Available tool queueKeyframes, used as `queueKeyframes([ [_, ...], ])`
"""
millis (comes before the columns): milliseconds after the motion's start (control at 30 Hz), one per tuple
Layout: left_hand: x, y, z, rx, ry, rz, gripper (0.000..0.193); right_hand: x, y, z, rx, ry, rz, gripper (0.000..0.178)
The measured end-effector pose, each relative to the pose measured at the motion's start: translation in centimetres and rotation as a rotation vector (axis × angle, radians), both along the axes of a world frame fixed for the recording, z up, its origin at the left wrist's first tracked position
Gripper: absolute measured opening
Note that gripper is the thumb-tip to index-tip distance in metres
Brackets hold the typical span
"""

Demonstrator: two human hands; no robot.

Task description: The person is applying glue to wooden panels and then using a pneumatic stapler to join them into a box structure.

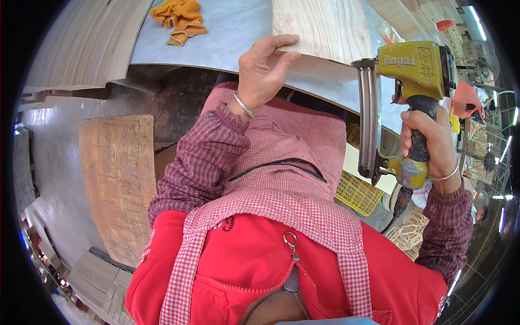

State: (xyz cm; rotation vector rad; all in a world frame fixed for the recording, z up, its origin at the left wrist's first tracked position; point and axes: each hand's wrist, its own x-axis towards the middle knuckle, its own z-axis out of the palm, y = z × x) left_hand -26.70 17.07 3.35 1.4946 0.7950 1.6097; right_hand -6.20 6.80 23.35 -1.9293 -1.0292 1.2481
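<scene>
My right hand [437, 142] is wrapped round the black grip of a yellow pneumatic nail gun [413, 64]. Its long metal magazine points down past the front of the workbench, and a hose fitting shows at its base. The gun's nose is close to the right corner of a pale wooden box-like piece [325, 30]. My left hand [264, 69] pinches that piece at its near left corner, thumb and forefinger on its edge. Only the top and front faces of the wood show, so its inside is hidden.
An orange cloth [181, 19] lies on the pale grey workbench [227, 32]. Stacked wooden panels [81, 43] stand at far left. A brown board [119, 179] is on the floor at left. Below the bench's right side sit a yellow plastic basket [358, 194] and a pile of wood strips [409, 233].
</scene>
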Motion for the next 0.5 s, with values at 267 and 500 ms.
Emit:
queueKeyframes([
  [267, 0.32, 0.19, 0.35, -0.135, -0.090, -0.108, 0.027, 0.12, -0.08, -0.05, -0.002, 0.008, -0.013, 0.008],
  [500, 0.35, 0.11, 0.22, -0.099, -0.047, -0.075, 0.028, 0.36, -0.10, -0.07, -0.002, 0.007, -0.001, 0.008],
])
